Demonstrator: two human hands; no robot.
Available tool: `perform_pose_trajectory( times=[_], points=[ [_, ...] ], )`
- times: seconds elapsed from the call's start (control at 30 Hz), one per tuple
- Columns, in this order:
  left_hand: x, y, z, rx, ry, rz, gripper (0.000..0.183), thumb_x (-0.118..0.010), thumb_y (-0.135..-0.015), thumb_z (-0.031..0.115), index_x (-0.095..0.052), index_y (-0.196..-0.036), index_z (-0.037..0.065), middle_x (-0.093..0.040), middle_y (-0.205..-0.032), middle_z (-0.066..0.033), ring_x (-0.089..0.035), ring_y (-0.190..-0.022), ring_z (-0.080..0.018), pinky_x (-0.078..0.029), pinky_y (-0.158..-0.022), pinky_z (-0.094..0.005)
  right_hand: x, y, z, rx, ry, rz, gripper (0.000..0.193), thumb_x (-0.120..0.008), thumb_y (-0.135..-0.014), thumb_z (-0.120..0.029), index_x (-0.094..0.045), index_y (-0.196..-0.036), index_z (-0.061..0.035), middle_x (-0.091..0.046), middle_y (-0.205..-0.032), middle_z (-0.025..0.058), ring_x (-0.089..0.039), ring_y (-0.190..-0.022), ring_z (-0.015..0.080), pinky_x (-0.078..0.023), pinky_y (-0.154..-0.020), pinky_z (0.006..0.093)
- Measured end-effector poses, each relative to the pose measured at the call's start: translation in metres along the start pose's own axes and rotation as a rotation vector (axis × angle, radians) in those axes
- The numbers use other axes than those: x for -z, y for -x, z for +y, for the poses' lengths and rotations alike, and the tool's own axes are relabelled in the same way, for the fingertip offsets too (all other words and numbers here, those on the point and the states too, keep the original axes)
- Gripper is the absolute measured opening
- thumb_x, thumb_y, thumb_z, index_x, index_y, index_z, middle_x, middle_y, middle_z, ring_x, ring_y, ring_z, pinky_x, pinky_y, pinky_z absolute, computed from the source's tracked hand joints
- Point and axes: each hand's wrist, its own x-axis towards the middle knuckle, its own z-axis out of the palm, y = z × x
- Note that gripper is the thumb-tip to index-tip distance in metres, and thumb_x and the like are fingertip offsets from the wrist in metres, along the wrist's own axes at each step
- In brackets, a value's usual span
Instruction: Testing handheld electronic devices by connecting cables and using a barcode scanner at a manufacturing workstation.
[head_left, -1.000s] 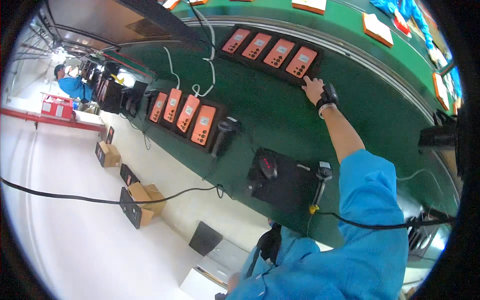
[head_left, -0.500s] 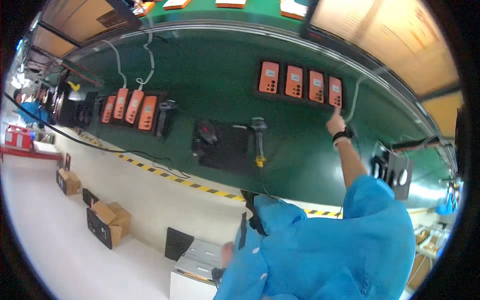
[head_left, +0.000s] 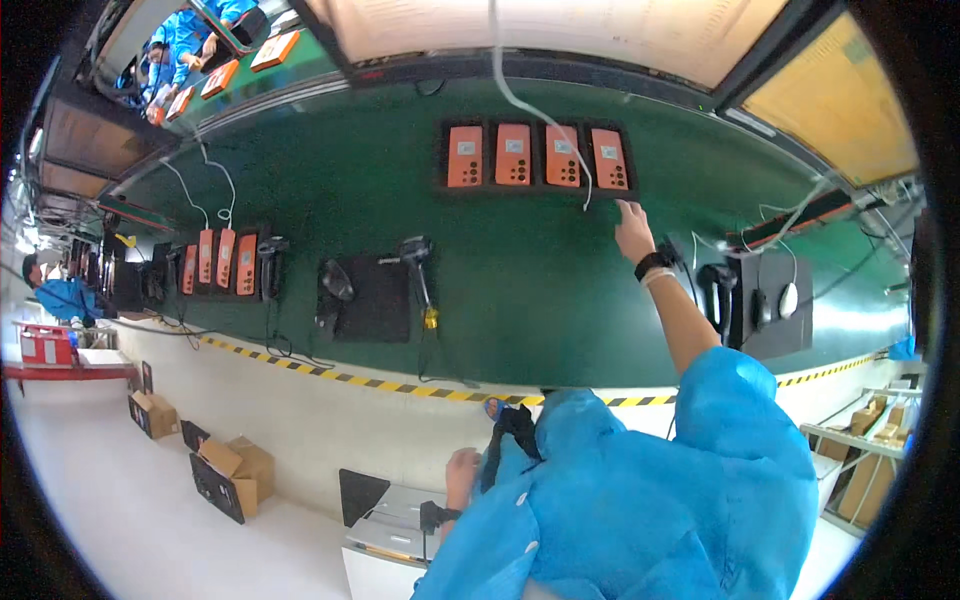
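A black tray [head_left: 538, 187] lies near the far side of the green bench, with several orange phone-like devices [head_left: 513, 155] set side by side in its slots. Each has a pale label and dark round camera spots. My right hand [head_left: 633, 232], wearing a black wristband, reaches to the tray's near right corner. Its fingers are stretched out, fingertips at or just short of the edge, and nothing shows in them. A white cable [head_left: 548, 118] hangs across the third device. My left hand [head_left: 462, 474] is low beside my body, away from the bench, its fingers partly hidden.
A handheld scanner [head_left: 418, 262] stands by a black mat [head_left: 372, 300]. Another tray of orange devices [head_left: 228, 262] with white cables lies left. To the right are a second scanner [head_left: 716, 290] and a white mouse [head_left: 788, 300]. Open cardboard boxes [head_left: 250, 470] stand on the floor.
The view has shifted right. My right index finger, earlier pointing onto the rightmost device, has drawn back to the tray's near corner. A white cable now crosses the tray.
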Motion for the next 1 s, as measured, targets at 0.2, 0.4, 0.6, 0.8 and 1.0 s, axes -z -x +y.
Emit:
perform_pose_trajectory(
  times=[0.2,0.4,0.6,0.8,1.0],
  points=[
    [-0.118,-0.018,0.120,-0.300,-0.099,-0.117,0.025,-0.058,-0.092,0.020,-0.062,-0.106,0.000,-0.067,-0.096,-0.0127,-0.064,-0.089,-0.0195,-0.050,-0.080,-0.0315,-0.024,-0.059,0.002,0.076,0.163,-0.103,0.042,-0.070,-0.073,-0.008,-0.054,-0.112,-0.0052,-0.052,-0.109,0.0162,-0.049,-0.105,0.0377,-0.042,-0.091,0.0465],
    [-0.237,-0.117,0.320,-0.758,0.153,-0.052,0.057,-0.069,-0.085,0.018,-0.042,-0.132,0.000,-0.052,-0.123,-0.0131,-0.058,-0.082,-0.0163,-0.050,-0.073,-0.0285,-0.014,-0.066,0.020,0.215,-0.097,-0.065,0.030,-0.069,-0.075,-0.008,-0.059,-0.103,-0.0050,-0.054,-0.102,0.0135,-0.049,-0.102,0.0359,-0.040,-0.091,0.0456],
    [-0.268,-0.154,0.409,-0.990,-0.098,-0.232,0.043,-0.071,-0.082,0.018,-0.056,-0.118,-0.001,-0.056,-0.122,-0.0098,-0.058,-0.087,-0.0140,-0.049,-0.076,-0.0270,0.048,-0.008,-0.008,0.135,-0.254,-0.055,0.034,-0.070,-0.072,-0.006,-0.059,-0.103,-0.0030,-0.054,-0.099,0.0137,-0.049,-0.103,0.0351,-0.037,-0.096,0.0472],
    [-0.209,-0.109,0.356,-0.981,-0.277,-0.006,0.019,-0.057,-0.082,0.003,-0.064,-0.100,0.002,-0.062,-0.098,-0.0131,-0.059,-0.093,-0.0282,-0.046,-0.083,-0.0370,0.083,0.105,-0.015,-0.105,-0.286,-0.121,0.030,-0.070,-0.069,-0.002,-0.059,-0.097,-0.0019,-0.053,-0.099,0.0127,-0.049,-0.101,0.0343,-0.039,-0.091,0.0437],
    [-0.132,-0.113,0.293,-0.927,-0.468,0.129,0.009,-0.055,-0.082,0.002,-0.058,-0.091,0.002,-0.057,-0.093,-0.0143,-0.054,-0.094,-0.0321,-0.044,-0.082,-0.0405,0.087,0.191,-0.008,-0.246,-0.358,-0.257,0.029,-0.069,-0.068,0.003,-0.060,-0.095,-0.0029,-0.053,-0.100,0.0111,-0.048,-0.102,0.0342,-0.040,-0.092,0.0425]
  ],
)
